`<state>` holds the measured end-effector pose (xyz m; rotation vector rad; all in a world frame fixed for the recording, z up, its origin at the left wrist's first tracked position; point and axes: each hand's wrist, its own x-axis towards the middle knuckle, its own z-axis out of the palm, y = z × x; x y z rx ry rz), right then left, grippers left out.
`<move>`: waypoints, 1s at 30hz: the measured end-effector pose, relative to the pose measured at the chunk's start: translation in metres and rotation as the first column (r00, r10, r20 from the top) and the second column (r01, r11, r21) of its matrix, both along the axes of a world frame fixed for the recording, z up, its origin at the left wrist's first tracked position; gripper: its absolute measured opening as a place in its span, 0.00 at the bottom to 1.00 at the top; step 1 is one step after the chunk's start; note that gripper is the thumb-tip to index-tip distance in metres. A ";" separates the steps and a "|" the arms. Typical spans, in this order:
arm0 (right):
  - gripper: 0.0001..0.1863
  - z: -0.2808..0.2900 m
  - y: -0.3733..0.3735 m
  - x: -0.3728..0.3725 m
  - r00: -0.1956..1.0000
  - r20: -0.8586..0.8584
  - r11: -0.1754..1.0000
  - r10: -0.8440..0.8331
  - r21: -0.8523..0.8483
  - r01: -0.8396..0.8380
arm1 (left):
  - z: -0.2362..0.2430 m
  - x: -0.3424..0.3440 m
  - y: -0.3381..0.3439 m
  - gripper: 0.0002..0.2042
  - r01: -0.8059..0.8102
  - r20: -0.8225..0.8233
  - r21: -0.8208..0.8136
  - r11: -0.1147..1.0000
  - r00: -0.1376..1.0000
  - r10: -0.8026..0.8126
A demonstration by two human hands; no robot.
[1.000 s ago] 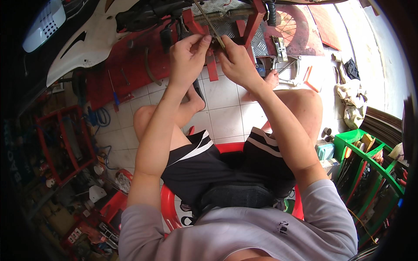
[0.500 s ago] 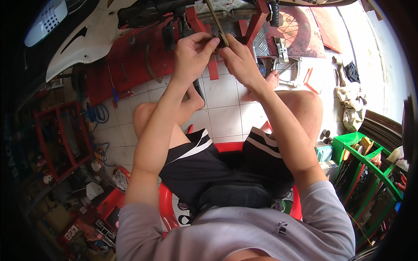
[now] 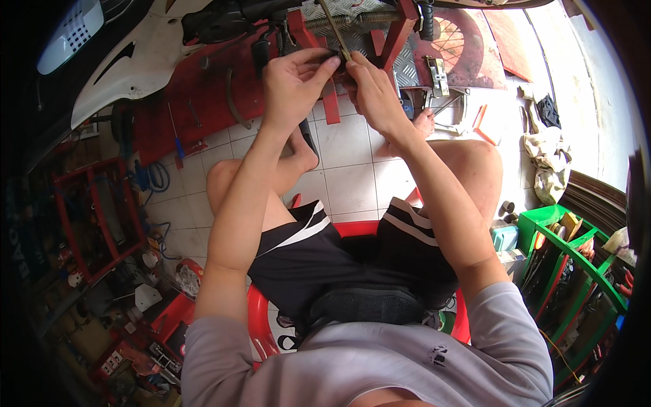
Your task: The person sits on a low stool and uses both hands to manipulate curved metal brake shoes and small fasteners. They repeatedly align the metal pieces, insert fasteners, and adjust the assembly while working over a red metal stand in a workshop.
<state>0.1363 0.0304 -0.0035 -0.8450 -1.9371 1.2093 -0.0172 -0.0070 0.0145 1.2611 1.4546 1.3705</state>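
Up at the red metal stand [image 3: 399, 37], my left hand [image 3: 293, 87] is closed, thumb and fingertips together around something small and dark that I cannot make out. Just right of it, my right hand [image 3: 373, 98] grips the lower end of a long, thin brass-coloured rod [image 3: 335, 27], which slants up and leftward past a ribbed metal part [image 3: 366, 19]. The two hands' fingertips are very close together, hiding where the rod ends. Behind them are a chequer plate [image 3: 409, 57] and black vehicle parts [image 3: 224, 24].
A red platform [image 3: 169, 125] holds a blue-handled screwdriver [image 3: 178, 147]. A white panel [image 3: 125, 68] overhangs at upper left. Red racks [image 3: 95, 224], a blue hose [image 3: 158, 178] and a green tool rack [image 3: 597, 264] flank my red seat [image 3: 258, 305]. Cloths [image 3: 550, 173] lie at right.
Both hands have risen slightly and shifted a little. The rod's upper part has swung rightward since a second ago, and my right fingers now reach higher along it.
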 end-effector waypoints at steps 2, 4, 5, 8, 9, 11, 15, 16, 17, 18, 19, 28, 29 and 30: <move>0.08 -0.001 0.000 0.000 1.000 0.024 1.000 -0.001 0.017 0.001 | 0.002 -0.004 0.001 0.09 -0.012 -0.096 -0.125 0.992 0.995 0.000; 0.08 -0.004 0.001 0.001 1.000 0.028 0.999 0.003 0.036 -0.004 | 0.003 -0.002 0.000 0.10 -0.007 -0.052 -0.074 0.997 0.999 0.003; 0.08 -0.006 0.001 0.000 1.000 0.019 0.999 0.008 0.041 -0.009 | 0.004 -0.001 0.000 0.10 -0.006 -0.031 -0.047 0.999 1.000 0.005; 0.07 -0.008 0.002 0.001 1.000 -0.003 0.999 0.009 0.038 -0.009 | 0.003 0.001 0.001 0.10 -0.004 -0.087 0.071 0.997 0.996 0.010; 0.07 -0.009 0.002 0.001 1.000 -0.008 0.998 0.005 0.056 -0.004 | 0.004 0.001 0.001 0.10 -0.002 -0.141 0.017 1.000 0.990 0.004; 0.07 -0.009 0.002 0.001 1.000 -0.019 0.993 -0.006 0.118 0.008 | 0.009 -0.002 0.000 0.11 -0.009 -0.249 -0.089 0.996 0.968 -0.014; 0.09 -0.013 0.003 0.001 1.000 0.005 0.962 -0.009 0.274 0.008 | 0.000 0.000 0.000 0.10 0.002 -0.067 0.011 1.000 0.998 -0.001; 0.09 -0.015 0.003 0.000 1.000 -0.003 0.945 -0.022 0.325 0.022 | 0.000 0.000 0.000 0.10 -0.004 -0.086 0.029 1.000 0.996 0.006; 0.10 -0.015 0.004 0.000 0.999 -0.010 0.926 -0.036 0.375 0.037 | 0.002 0.000 0.000 0.10 -0.008 -0.105 0.046 0.999 0.994 0.012; 0.10 -0.016 0.004 0.000 0.999 -0.018 0.904 -0.049 0.424 0.052 | 0.004 0.001 0.000 0.10 0.003 -0.112 0.005 1.000 0.994 -0.002; 0.10 -0.016 0.004 0.000 0.999 -0.005 0.914 -0.045 0.403 0.043 | 0.006 0.001 0.000 0.10 0.013 -0.119 -0.037 0.999 0.993 -0.018; 0.09 0.012 0.000 -0.003 0.999 0.029 0.970 -0.043 -0.237 0.049 | 0.000 0.000 0.000 0.09 0.003 -0.130 0.085 0.996 0.991 0.008; 0.10 0.009 0.000 -0.003 0.998 0.012 0.974 -0.068 -0.217 0.069 | 0.001 0.000 0.001 0.09 0.010 -0.129 0.070 0.998 0.992 -0.001; 0.11 0.008 0.000 -0.003 0.996 -0.005 0.976 -0.093 -0.198 0.090 | 0.002 0.000 0.001 0.10 0.011 -0.146 0.011 1.000 0.989 -0.009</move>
